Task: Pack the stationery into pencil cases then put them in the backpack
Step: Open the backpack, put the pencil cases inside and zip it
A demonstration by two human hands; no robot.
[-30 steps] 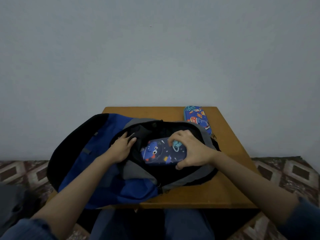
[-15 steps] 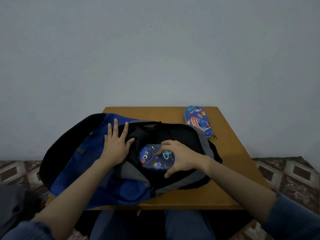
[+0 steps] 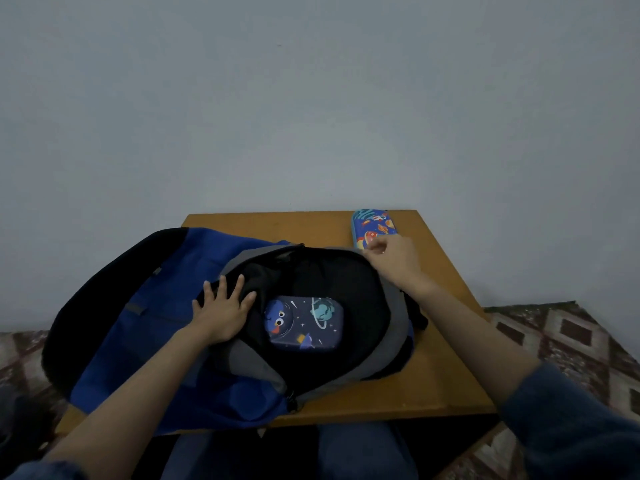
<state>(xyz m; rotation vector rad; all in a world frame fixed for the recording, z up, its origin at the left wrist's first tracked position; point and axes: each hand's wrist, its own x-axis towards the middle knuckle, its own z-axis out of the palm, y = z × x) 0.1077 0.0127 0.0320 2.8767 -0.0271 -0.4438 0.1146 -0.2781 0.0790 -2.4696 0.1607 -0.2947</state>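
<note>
I see the backpack [image 3: 145, 306] lying across the left of the bench [image 3: 440, 375], its main mouth unzipped and gaping toward me. My left hand [image 3: 221, 311] lies flat on the dark flap at the mouth's left edge, fingers straight and spread, its grip apart and clasping nothing; I judge it presses there so the opening holds wide. The dark pencil case [image 3: 304, 322] with the planet print lies flat inside the compartment, just right of that hand and touched by neither hand, so half the stowing looks done. The bright blue pencil case [image 3: 374, 225] lies at the bench's far edge, outside the bag. My right hand [image 3: 394, 259] reaches over the bag's far rim to that case's near end, fingers loosely bent; whether its grip is clamped on the case I cannot tell. I judge this case goes in next, beside the first.
</note>
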